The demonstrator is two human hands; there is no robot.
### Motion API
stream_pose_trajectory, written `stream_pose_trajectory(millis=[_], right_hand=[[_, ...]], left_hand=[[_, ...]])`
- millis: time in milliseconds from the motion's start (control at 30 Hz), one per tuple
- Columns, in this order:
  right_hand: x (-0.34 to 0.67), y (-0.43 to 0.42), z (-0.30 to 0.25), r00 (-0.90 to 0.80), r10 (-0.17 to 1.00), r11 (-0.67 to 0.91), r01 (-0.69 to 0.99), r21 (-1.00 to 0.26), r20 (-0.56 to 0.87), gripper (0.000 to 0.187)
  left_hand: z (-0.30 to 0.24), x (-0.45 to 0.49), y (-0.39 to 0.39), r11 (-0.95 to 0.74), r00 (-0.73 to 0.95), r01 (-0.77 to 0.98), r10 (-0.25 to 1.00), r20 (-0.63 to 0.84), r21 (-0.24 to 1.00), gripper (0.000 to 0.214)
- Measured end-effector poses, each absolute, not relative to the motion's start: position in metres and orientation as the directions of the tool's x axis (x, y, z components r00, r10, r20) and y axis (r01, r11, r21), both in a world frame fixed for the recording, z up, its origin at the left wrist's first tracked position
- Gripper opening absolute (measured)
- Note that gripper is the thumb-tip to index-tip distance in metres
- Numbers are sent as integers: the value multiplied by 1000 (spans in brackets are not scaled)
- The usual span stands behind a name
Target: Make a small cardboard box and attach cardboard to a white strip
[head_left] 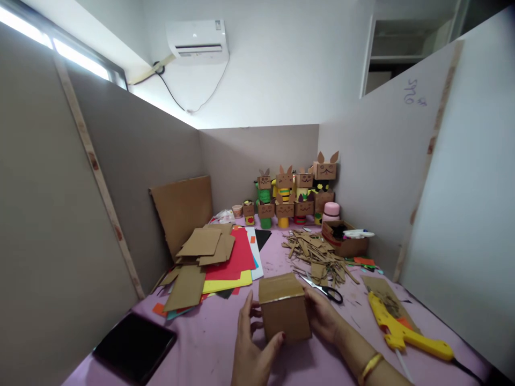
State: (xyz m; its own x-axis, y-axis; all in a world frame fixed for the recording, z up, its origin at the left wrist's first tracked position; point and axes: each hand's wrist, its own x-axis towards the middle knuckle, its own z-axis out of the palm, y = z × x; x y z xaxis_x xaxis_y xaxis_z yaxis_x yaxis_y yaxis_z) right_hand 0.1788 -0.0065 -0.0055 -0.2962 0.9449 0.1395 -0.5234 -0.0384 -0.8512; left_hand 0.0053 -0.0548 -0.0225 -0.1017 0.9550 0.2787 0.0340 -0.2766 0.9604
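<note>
- Cardboard box (286, 321) sits at lower centre of the frame, between your hands; can't tell if its base touches the worktop (209, 343).
- Left hand (255, 343): grip loosely around the box's left side, thumb over the lower front.
- Right hand (322, 316): grip bears on the right side, most fingertips hidden behind it.
- Handling, my read: light, stiff board, probably hollow; faces could dent if you squeeze mid-panel. Not slippery, except perhaps the glossy strip along the top front edge (tape or glue, can't tell).
- Best hold: opposite side walls, near corners, low. Keep pressure off that seam.
- Scissors (333, 294) lie just beyond your right hand; yellow glue gun (406, 335) at lower right.
- Writing: handwritten marks (410, 91) on the upper-right partition (374, 161), digit-like, not safely readable. Air conditioner (197, 40), upper left, has a sticker too small to read. You get no legible brands.
</note>
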Motion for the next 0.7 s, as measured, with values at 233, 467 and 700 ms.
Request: stream_pose_trajectory(millis=[233, 467, 700], right_hand=[[180, 5, -15, -201, 977, -19, -414, -910, 72, 53], [191, 7, -19, -306, 942, 16, -365, -931, 136, 66], [188, -6, -15, -498, 847, 80, -222, -972, 184, 136]], left_hand=[[-25, -5, -47, -372, -102, 116, 918, 383, 921, 74], [-22, -21, -37, -265, -195, -34, 947, 254, 964, 63], [-28, -37, -22, -243, 155, -73, 955, 252, 967, 126]])
